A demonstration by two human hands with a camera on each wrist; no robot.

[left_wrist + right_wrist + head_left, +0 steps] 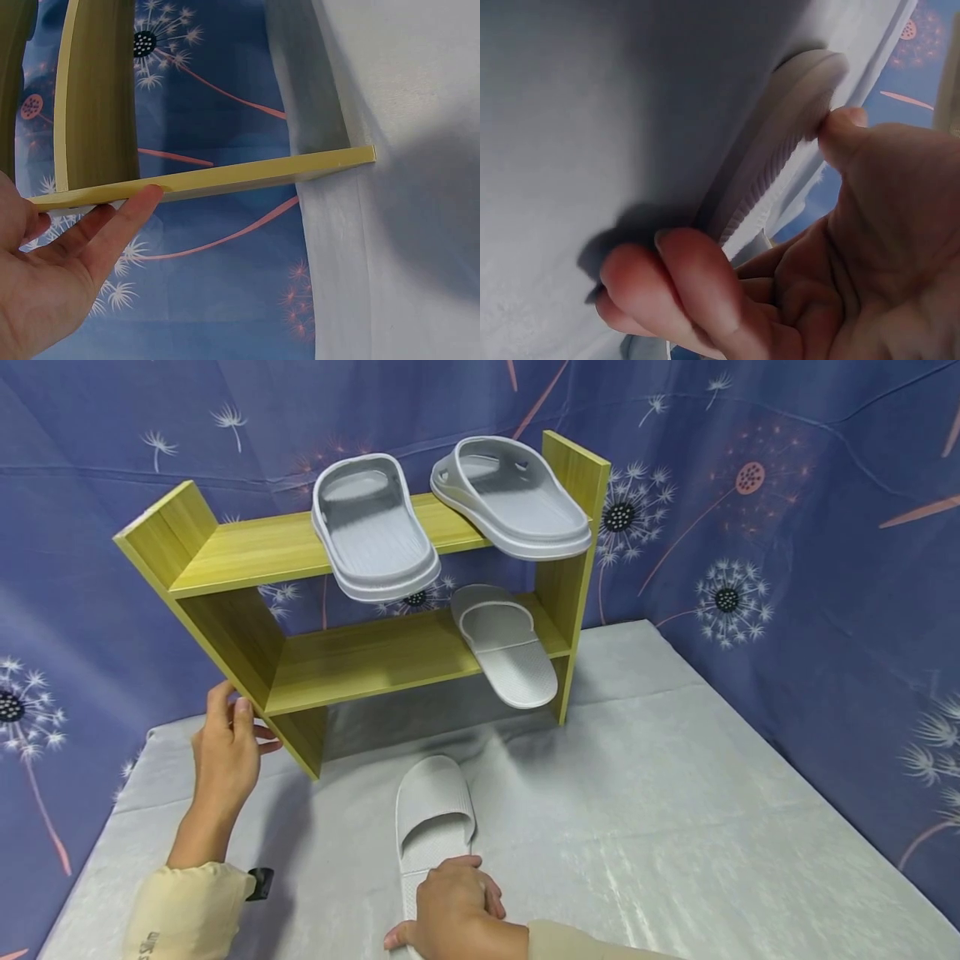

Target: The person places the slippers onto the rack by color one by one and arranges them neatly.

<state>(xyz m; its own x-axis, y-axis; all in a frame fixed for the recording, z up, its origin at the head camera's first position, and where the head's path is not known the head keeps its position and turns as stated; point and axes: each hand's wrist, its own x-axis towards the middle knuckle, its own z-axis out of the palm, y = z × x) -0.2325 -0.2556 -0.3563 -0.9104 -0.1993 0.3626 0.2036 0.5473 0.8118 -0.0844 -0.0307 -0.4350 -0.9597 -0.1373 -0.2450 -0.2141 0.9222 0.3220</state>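
Observation:
A yellow wood-grain shoe rack [360,672] stands tilted in the head view. My left hand [227,752] rests at its left side panel; in the left wrist view the fingers [124,225] lie rather straight against the panel's outer face. A light grey open-toe slipper [431,793] lies on the cloth in front, toe toward the rack. My right hand [461,906] grips it near the heel from above, thumb on the left side, fingers on the right. In the right wrist view the thumb [844,135] meets the slipper's edge and the other fingers are curled beside it.
Two grey clogs, a left one [375,535] and a right one [513,502], sit on the top shelf, overhanging its front edge. A matching slipper [506,647] lies on the shelf below, at the right. Grey cloth [675,827] covers the table; blue dandelion-print curtains [795,527] hang behind.

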